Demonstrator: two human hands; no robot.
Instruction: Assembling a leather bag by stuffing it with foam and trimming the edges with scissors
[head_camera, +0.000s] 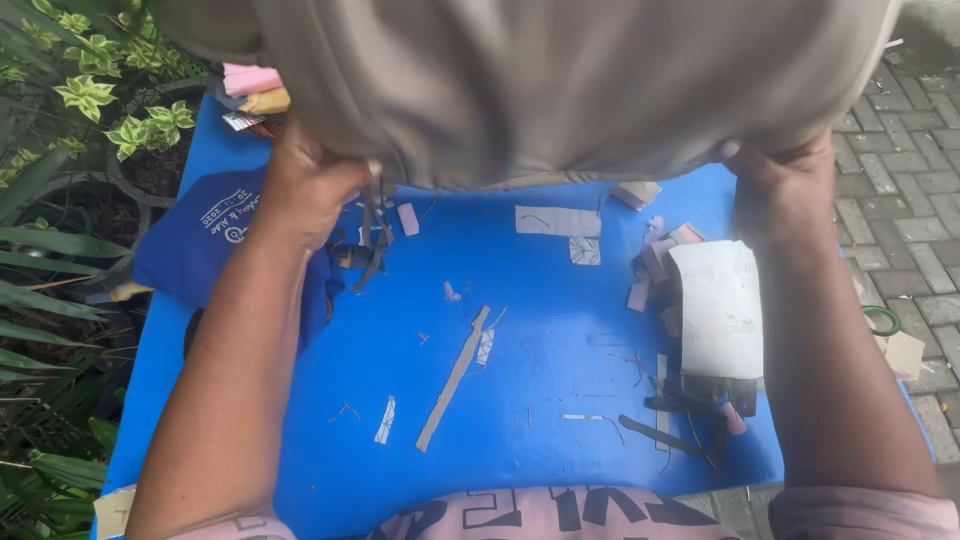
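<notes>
I hold up a large piece of beige-grey fabric that fills the top of the view. My left hand grips its lower left edge, and my right hand grips its lower right edge. A dark strap hangs down from the fabric beside my left hand. Below the fabric lies a blue table scattered with scraps.
A long grey strip, small cloth scraps and threads lie on the table. A white paper sheet over dark pieces sits at right. Blue printed cloth drapes at left; pink and yellow blocks at the far corner. Plants at left, paving at right.
</notes>
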